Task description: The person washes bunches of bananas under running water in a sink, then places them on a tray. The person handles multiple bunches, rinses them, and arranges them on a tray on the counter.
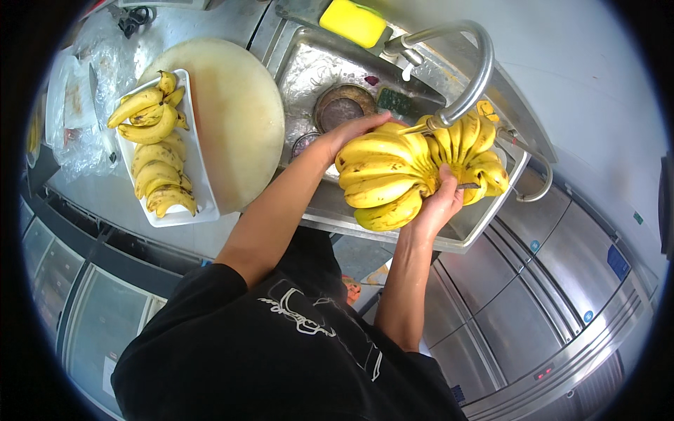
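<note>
Under the metal faucet (476,58), a large bunch of yellow bananas (382,166) is held over the sink's right part, with water running onto it. My right hand (439,202) grips the bunch by its brown stem at the near side, thumb on top. My left hand (358,131) lies against the bunch's far left side, its fingers partly hidden behind the fruit. To the left, a white rectangular tray (202,194) holds several loose bananas (152,123) in a row, some with brown spots. That tray overlaps a round cutting board (239,116).
The steel sink (310,63) holds a round dark drain cover (342,108) and a green scouring pad (395,101). A yellow sponge (353,22) rests on the sink's far edge. Plastic bags (84,142), a knife (99,100) and black-handled scissors (136,20) lie at the left.
</note>
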Action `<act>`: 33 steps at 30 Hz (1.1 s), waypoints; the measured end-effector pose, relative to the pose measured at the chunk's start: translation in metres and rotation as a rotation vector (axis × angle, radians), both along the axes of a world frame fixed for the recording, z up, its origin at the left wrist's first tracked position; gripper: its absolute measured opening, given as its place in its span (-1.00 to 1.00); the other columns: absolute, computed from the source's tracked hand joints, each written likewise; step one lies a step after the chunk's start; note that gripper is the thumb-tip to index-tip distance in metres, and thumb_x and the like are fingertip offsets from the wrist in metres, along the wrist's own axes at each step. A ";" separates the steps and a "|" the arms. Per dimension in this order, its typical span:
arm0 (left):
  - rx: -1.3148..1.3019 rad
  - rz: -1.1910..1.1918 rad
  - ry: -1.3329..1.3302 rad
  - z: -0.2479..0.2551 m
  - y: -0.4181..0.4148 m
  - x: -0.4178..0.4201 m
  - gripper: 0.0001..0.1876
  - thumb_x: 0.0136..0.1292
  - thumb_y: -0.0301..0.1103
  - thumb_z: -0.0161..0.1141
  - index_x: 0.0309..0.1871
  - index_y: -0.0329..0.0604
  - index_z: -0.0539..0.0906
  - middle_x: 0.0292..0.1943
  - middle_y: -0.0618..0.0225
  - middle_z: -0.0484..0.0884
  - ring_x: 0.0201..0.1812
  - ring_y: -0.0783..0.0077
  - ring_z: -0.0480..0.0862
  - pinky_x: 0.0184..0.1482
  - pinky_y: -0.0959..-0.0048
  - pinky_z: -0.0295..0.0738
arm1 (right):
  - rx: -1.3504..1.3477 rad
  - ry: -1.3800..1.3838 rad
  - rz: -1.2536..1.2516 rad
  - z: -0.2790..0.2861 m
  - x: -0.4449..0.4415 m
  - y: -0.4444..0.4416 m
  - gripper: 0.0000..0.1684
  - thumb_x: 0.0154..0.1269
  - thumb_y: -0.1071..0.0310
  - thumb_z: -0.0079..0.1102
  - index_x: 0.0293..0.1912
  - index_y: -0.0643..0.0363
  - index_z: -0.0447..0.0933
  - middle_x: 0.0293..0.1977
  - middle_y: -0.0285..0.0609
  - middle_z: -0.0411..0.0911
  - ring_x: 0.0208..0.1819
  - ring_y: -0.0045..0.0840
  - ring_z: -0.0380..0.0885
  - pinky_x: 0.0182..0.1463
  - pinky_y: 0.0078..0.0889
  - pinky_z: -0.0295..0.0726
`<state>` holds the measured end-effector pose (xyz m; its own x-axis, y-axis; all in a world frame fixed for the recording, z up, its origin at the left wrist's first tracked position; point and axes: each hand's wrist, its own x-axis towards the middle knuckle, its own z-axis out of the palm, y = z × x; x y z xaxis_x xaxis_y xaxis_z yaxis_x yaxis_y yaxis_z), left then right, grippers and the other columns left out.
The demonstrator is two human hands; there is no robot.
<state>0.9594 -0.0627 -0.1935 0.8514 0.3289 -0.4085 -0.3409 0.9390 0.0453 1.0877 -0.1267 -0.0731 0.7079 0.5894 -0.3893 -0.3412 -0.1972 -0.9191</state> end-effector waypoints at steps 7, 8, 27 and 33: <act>-0.268 0.441 -0.136 -0.018 -0.036 0.011 -0.48 0.56 -0.07 -0.06 0.40 -0.20 0.46 0.27 0.08 0.59 0.26 0.10 0.62 0.37 0.08 0.49 | 0.049 0.106 -0.087 -0.010 0.008 0.004 -0.54 0.44 0.31 0.04 0.21 0.41 0.41 0.07 0.05 0.59 0.07 -0.25 0.63 0.19 -0.20 0.62; -0.303 0.496 -0.115 -0.020 -0.048 0.012 -0.49 0.55 -0.06 -0.05 0.39 -0.21 0.47 0.28 0.09 0.59 0.26 0.13 0.62 0.36 0.11 0.49 | 0.059 0.141 -0.103 -0.011 0.007 0.004 -0.53 0.45 0.30 0.02 0.23 0.40 0.40 0.08 0.06 0.58 0.09 -0.24 0.63 0.20 -0.18 0.61; 0.443 0.355 1.017 -0.008 -0.053 -0.066 -0.56 0.63 -0.10 -0.08 0.33 -0.21 0.51 0.22 0.30 0.60 0.24 0.52 0.52 0.32 0.45 0.36 | 0.085 0.180 -0.149 -0.011 -0.017 0.010 -0.76 0.42 0.42 0.14 0.03 0.27 0.48 -0.15 -0.17 0.62 -0.27 -0.51 0.61 -0.29 -0.44 0.57; 1.502 0.194 0.751 0.081 0.024 -0.041 -0.60 0.50 -0.24 0.11 0.28 -0.26 0.58 0.30 0.18 0.58 0.35 0.24 0.52 0.39 0.28 0.35 | 0.065 0.121 -0.069 -0.011 -0.027 0.012 -0.81 0.42 0.42 0.15 -0.01 0.23 0.51 -0.21 -0.22 0.64 -0.43 -0.58 0.60 -0.54 -0.53 0.46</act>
<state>0.9181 -0.0389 -0.1124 0.5315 0.8439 0.0732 0.0725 -0.1315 0.9887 1.0608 -0.1143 -0.0844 0.6975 0.5680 -0.4370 -0.4613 -0.1108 -0.8803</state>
